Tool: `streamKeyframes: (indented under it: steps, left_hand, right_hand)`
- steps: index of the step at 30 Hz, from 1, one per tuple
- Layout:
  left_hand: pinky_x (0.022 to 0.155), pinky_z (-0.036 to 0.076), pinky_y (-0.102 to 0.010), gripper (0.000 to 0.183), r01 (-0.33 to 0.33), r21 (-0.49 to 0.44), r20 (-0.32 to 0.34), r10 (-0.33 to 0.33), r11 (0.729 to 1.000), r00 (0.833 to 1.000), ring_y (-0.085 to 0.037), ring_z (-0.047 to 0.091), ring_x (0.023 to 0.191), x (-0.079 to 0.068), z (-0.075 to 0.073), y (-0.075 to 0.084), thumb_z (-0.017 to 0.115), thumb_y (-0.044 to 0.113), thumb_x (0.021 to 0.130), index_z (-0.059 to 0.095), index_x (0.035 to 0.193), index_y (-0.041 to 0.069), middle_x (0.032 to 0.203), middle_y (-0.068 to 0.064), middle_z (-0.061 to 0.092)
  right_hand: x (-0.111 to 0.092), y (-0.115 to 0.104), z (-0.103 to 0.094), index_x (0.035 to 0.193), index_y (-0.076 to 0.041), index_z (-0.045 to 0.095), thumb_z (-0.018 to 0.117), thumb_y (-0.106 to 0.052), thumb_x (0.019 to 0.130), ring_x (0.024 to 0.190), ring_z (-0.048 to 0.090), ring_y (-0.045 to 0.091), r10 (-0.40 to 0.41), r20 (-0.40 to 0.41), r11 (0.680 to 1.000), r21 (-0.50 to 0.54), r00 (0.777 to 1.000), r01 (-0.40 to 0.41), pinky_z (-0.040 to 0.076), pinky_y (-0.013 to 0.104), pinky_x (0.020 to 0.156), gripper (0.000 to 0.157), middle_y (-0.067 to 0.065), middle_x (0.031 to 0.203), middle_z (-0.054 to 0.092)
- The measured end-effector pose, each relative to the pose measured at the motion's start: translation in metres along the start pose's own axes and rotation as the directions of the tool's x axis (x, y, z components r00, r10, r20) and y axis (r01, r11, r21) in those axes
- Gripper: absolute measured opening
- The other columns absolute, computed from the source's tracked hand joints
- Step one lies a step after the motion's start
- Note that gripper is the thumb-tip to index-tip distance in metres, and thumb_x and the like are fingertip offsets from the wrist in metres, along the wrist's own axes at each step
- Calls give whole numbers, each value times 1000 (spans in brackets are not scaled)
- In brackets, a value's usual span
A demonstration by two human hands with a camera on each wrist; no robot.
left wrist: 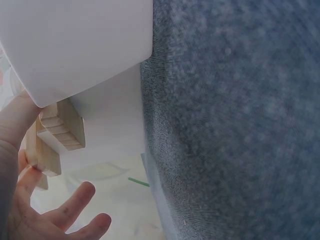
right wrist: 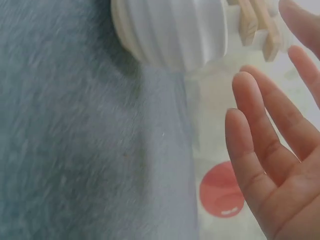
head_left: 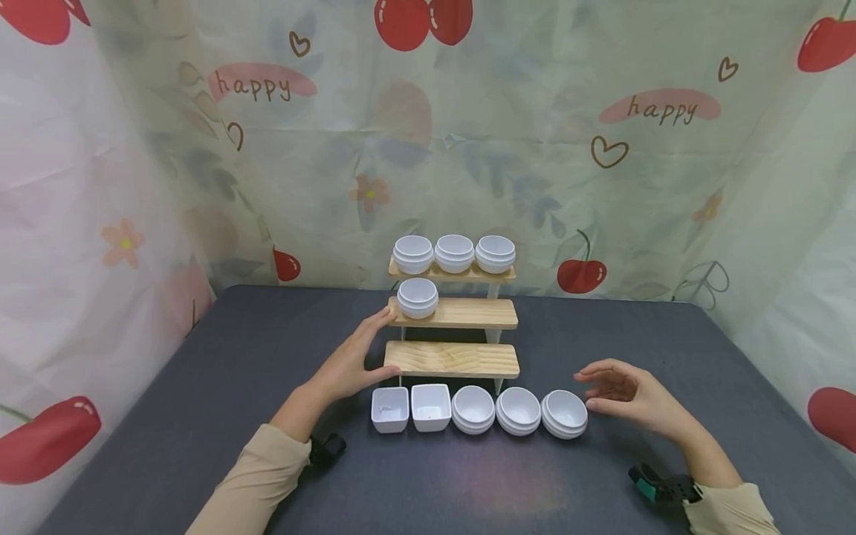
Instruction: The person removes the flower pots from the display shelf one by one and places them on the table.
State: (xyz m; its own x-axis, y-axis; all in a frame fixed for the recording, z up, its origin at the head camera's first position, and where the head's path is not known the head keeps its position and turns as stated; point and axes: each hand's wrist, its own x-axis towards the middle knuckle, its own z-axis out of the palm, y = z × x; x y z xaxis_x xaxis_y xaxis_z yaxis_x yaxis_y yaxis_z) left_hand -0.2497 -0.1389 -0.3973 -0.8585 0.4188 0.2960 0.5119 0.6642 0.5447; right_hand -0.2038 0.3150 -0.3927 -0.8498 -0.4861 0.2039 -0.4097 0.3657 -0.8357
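My left hand [head_left: 351, 360] is at the left side of a three-tier wooden stand [head_left: 461, 360], thumb at the lowest shelf's end and a fingertip at the middle shelf's. In the left wrist view its other fingers are spread, and a white square bowl [left wrist: 80, 45] is close by. My right hand [head_left: 635, 397], fingers loosely bent and holding nothing, is just right of a round white bowl [head_left: 565, 413] at the end of the front row. The right wrist view shows that bowl's ridged side [right wrist: 170, 32] apart from the fingers.
Three round white bowls [head_left: 455, 254] stand on the top shelf, and one [head_left: 417, 297] on the middle shelf's left end. Before the stand, two square bowls [head_left: 390, 410] and two more round bowls [head_left: 473, 409] continue the row on the dark tablecloth [head_left: 468, 490]. A printed curtain [head_left: 455, 163] hangs behind.
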Motion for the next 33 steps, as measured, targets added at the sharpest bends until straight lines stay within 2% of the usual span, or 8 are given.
streamKeyframes:
  steps: [8, 16, 21, 23, 26, 30, 33]
  left_hand:
    - [109, 33, -52, 85, -4, -1, 0, 4, 1000, 1000, -31, 28, 141, 0, 0, 0, 75, 29, 79, 25, 146, 14, 155, -10, 22]
    - [109, 33, -52, 85, 2, 3, -1, -2, 1000, 1000, -31, 28, 141, -1, -1, 1, 75, 29, 79, 25, 147, 14, 155, -10, 22]
    - [109, 33, -52, 85, 5, 1, 3, -5, 1000, 1000, -31, 28, 141, 0, -1, 1, 75, 29, 79, 25, 147, 14, 155, -10, 21]
    - [109, 33, -52, 85, 4, 1, 1, -4, 1000, 1000, -31, 28, 141, 0, -1, 1, 75, 29, 79, 25, 147, 14, 155, -10, 21]
    - [109, 33, -52, 85, 5, -1, 1, -5, 1000, 1000, -31, 28, 141, 0, -1, 1, 75, 29, 79, 25, 147, 14, 155, -10, 21]
    - [109, 33, -52, 85, 10, -3, 6, -10, 1000, 1000, -31, 28, 141, 0, -1, 1, 75, 29, 79, 25, 147, 14, 156, -10, 21]
    - [109, 33, -53, 86, 14, -3, 8, -14, 1000, 1000, -31, 28, 141, 0, -1, 2, 75, 29, 79, 25, 147, 15, 156, -10, 21]
  right_hand:
    - [9, -12, 6, 120, -1, 54, 65, -7, 86, 93, 64, 1, 16, -72, 997, -73, 997, -22, 55, 22, 75, 37, -23, 109, 63]
    - [27, -30, 13, 122, 2, 53, 63, -9, 88, 93, 64, -1, -9, -79, 994, -107, 997, 0, 55, 21, 74, 37, -23, 108, 62]
    - [39, -42, 19, 123, -4, 54, 64, -13, 88, 90, 66, 3, 2, -78, 994, -110, 997, -10, 56, 24, 73, 37, -25, 107, 61]
    - [45, -46, 22, 123, -7, 54, 64, -14, 88, 89, 66, 7, 4, -84, 994, -112, 996, -14, 56, 24, 73, 38, -21, 107, 62]
    - [52, -50, 26, 123, -8, 54, 65, -14, 87, 89, 67, 10, -5, -97, 993, -115, 995, -6, 55, 24, 73, 38, -7, 110, 65]
    - [60, -56, 31, 123, -7, 54, 64, -13, 88, 90, 66, 4, -14, -105, 994, -113, 994, 2, 55, 23, 74, 37, 14, 113, 64]
    - [67, -59, 35, 123, -6, 54, 64, -14, 88, 92, 64, -1, -11, -104, 994, -111, 994, -1, 54, 22, 75, 37, 21, 115, 63]
